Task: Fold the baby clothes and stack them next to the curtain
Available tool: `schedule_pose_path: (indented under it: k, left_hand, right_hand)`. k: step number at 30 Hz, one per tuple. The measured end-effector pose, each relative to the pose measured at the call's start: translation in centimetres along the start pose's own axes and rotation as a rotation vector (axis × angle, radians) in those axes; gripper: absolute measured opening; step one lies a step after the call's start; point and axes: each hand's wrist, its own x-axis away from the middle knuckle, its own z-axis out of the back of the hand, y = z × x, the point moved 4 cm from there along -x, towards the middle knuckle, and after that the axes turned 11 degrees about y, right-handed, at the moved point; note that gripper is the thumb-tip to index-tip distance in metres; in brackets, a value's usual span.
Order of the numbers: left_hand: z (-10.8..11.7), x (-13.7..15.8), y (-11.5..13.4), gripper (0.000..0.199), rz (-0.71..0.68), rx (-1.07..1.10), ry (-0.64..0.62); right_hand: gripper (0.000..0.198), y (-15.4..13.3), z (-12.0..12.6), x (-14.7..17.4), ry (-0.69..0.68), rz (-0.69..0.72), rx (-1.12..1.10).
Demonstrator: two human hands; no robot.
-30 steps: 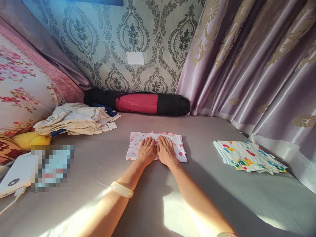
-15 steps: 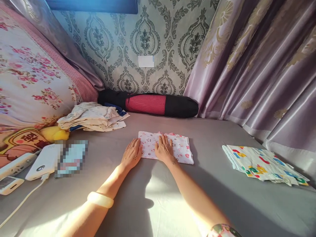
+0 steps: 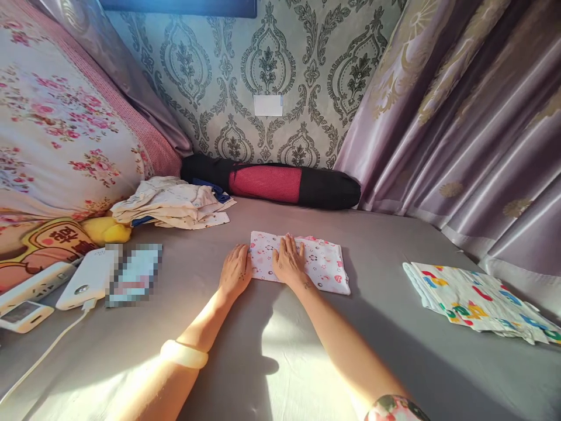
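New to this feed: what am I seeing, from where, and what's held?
No machine here: a person works bare-handed, and the view comes from a camera worn on the head, looking forward and down. The right hand lies flat on a folded patterned cloth; the left hand rests at its left edge. Neither seems to grip anything. Also on the grey sheet: a colourful cloth to the right, a fabric pile to the left, and a black and red bag behind.

A black-and-red bag [image 3: 265, 184] lies along the patterned wall [image 3: 304, 76], beside a purple curtain [image 3: 460, 128].
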Motion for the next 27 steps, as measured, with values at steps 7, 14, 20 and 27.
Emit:
schedule_pose_path:
  k: [7,14,20,27]
  left_hand:
    - [0.1,0.1,-0.4,0.037,0.027,0.009,0.0]
    - [-0.1,0.2,-0.8,0.036,0.041,0.001,0.054]
    - [-0.1,0.3,-1.1,0.038,0.078,0.006,0.096]
    - [-0.3,0.2,-1.8,0.041,0.093,0.012,0.118]
  right_hand:
    - [0.057,-1.5,-1.0,-0.4,0.02,0.046,-0.02]
    - [0.057,-1.3,-1.5,-0.4,0.008,0.048,-0.003]
    - [0.056,-2.5,-1.4,-0.9,-0.009,0.037,-0.01]
    - [0.053,-5.0,-1.8,-1.5,0.03,0.124,-0.056]
